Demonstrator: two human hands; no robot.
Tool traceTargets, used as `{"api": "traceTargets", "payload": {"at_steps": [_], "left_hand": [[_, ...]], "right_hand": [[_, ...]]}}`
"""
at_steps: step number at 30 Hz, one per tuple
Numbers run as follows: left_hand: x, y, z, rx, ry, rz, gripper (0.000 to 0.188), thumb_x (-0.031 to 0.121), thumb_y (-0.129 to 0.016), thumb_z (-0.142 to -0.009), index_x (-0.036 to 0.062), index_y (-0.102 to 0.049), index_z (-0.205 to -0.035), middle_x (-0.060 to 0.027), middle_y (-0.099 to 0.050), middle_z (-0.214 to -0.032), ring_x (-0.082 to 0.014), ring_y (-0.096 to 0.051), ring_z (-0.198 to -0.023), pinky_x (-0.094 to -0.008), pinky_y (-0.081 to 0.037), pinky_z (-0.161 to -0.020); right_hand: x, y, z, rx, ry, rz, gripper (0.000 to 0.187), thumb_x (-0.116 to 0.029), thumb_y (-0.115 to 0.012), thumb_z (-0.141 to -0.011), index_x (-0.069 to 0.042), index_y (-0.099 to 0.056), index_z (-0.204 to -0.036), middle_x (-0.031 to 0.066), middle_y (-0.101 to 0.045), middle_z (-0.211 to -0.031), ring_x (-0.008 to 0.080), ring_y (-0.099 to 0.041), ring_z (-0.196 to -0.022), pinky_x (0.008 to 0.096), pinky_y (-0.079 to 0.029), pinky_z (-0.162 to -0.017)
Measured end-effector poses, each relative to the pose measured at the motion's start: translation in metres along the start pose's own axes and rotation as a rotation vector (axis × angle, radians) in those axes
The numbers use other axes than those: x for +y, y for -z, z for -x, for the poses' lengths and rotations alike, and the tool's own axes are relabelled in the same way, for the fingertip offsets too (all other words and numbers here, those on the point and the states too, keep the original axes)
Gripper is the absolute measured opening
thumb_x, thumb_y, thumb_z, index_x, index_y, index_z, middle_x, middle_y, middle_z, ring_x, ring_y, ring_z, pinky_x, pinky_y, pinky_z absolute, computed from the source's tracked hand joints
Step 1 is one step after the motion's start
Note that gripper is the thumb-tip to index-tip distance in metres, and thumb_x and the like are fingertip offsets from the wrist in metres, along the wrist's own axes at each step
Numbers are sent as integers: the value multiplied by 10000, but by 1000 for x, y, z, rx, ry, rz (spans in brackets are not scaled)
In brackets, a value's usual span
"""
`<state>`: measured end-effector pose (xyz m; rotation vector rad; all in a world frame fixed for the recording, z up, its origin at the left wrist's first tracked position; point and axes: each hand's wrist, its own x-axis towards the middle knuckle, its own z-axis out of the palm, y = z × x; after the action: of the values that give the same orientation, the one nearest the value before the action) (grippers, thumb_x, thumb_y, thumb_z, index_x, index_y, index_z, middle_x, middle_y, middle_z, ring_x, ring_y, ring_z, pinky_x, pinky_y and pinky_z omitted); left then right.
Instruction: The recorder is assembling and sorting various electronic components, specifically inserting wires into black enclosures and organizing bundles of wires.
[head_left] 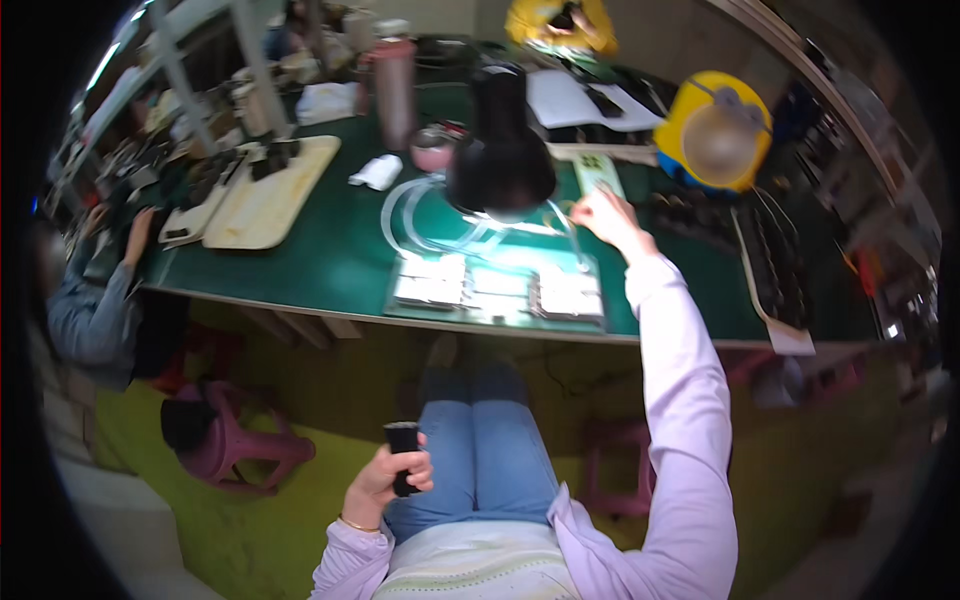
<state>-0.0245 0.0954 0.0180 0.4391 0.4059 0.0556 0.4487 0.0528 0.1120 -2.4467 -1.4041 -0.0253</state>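
My left hand (385, 472) is above my lap, its fingers wrapped round a small black block-shaped object (403, 440) held upright. My right hand (610, 218) reaches far over the green table, fingers pinched together beside a pale green card (597, 172) with a dark pattern on it. What the pinch holds, if anything, is too small to make out. Just left of that hand, clear tubes (410, 215) curl toward a metal fixture (497, 292) with two bright blocks at the table's near edge. A black lamp (500, 150) shines down over it and hides part of the tubes.
Cream trays (275, 195) with dark parts lie at the left. A tumbler (394, 90), a pink pot (432, 150) and a yellow round-bodied object (718, 130) stand farther back. Dark parts fill a tray (750, 270) at the right. One person sits left, another opposite.
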Motion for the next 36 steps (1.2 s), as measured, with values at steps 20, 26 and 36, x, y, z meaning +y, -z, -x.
{"api": "traceTargets", "payload": {"at_steps": [20, 26, 36], "left_hand": [[14, -60, -4, -114, -150, -254, 330, 27, -500, -755, 25, -444, -1080, 3, -397, -558, -97, -375, -461, -269, -356, -482], [-25, -100, 13, -270, 17, -268, 355, 45, -524, -760, 11, -434, -1102, 15, -386, -551, -70, -372, -454, -232, -330, -433], [-15, -85, 47, -146, -234, -575, 257, 99, -621, -731, 44, -451, -916, 0, -466, -579, -75, -426, -462, -228, -367, -420]], "right_hand": [[-133, 55, 153, -105, -35, -1301, 130, -130, -547, -758, -42, -556, -662, -58, -415, -516, 15, -326, -441, 176, -233, -400], [-190, -6, 272, 23, 106, -1043, 88, -22, -574, -727, 14, -530, -659, 35, -514, -605, 78, -443, -521, 205, -343, -475], [-153, -24, 266, -354, -75, -2857, 485, -373, -272, -906, -61, -232, -1274, 23, -369, -623, 87, -298, -406, 202, -293, -399]]}}
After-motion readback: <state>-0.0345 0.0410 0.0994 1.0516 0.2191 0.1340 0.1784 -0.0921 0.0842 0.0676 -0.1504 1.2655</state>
